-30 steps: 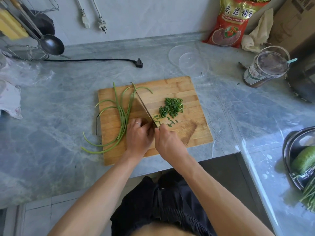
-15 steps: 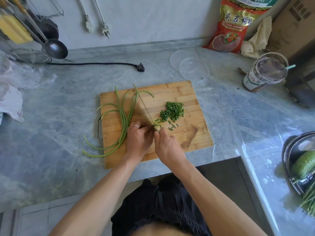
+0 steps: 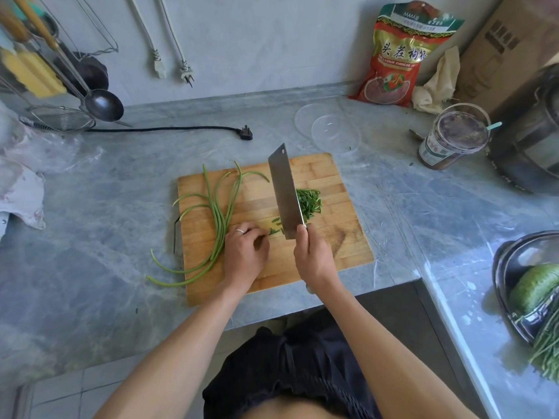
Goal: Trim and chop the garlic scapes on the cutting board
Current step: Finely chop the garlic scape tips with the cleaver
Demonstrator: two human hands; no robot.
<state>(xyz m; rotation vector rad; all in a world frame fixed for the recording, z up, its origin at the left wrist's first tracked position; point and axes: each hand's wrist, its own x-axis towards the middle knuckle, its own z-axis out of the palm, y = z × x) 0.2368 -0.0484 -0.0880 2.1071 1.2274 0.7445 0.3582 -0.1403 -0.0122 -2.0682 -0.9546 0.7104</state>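
Long green garlic scapes (image 3: 221,220) lie in a loose bundle on the left of the wooden cutting board (image 3: 338,243), their curled ends hanging over its near-left edge. A heap of chopped pieces (image 3: 311,202) sits right of centre, with a few short lengths (image 3: 276,226) scattered just nearer.

A cleaver (image 3: 282,192) was held by its handle in the right hand (image 3: 314,257), its broad blade tilted flat-side up above the cutting board (image 3: 344,240). Short green stubs (image 3: 273,226) were touched by the left hand (image 3: 245,257). Whole garlic scapes (image 3: 220,219) lay at the board's left, chopped pieces (image 3: 310,202) behind the blade, on the grey table (image 3: 99,213).
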